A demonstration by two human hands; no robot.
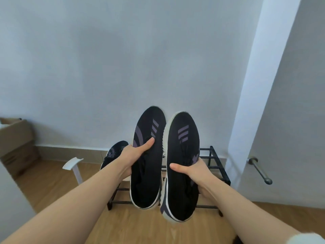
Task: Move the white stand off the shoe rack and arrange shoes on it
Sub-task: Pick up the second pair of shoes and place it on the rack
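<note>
While both arms reach forward, two black knit sneakers hang above the black metal shoe rack (213,156).
Left hand (133,154) clasps the left sneaker (147,173); right hand (195,173) clasps the right sneaker (181,147); white stand (74,166) beside the rack's left edge.

Lighting soft, even — I note no glare.
Edges bow from wide-angle lens; overall image slightly soft, bluish.
</note>
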